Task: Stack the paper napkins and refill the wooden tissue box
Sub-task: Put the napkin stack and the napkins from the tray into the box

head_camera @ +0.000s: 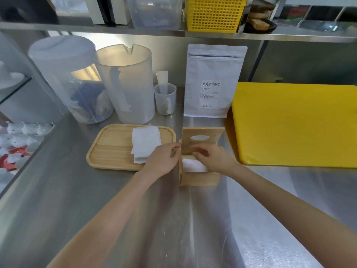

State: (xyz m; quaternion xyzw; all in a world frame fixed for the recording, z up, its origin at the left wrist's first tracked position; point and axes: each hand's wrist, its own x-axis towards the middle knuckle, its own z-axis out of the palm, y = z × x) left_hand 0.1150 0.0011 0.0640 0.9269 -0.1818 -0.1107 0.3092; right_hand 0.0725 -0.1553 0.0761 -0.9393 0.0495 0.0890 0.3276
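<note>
Just below the middle of the frame, a wooden tissue box stands on the steel surface with its lid tilted up and back, the oval slot showing pale in the raised panel. Inside the open box lies a white stack of paper napkins.

The right hand reaches in from the lower right and rests on top of that stack, fingers curled down onto the paper at the box's far edge; whether the grip is pinching the napkins or only pressing them cannot be told. The left hand comes in from the lower left and sits against the left wall of the box, its fingertips at the lower left corner of the lid; its grip looks lightly closed there, though the exact hold is hidden.

Left of the box, touching the left hand's side, a wooden tray carries a second loose pile of napkins near its right end. Behind, toward the upper middle, stand a white tea pouch, a small plastic cup and two large translucent jugs. A yellow cutting board fills the right side.
</note>
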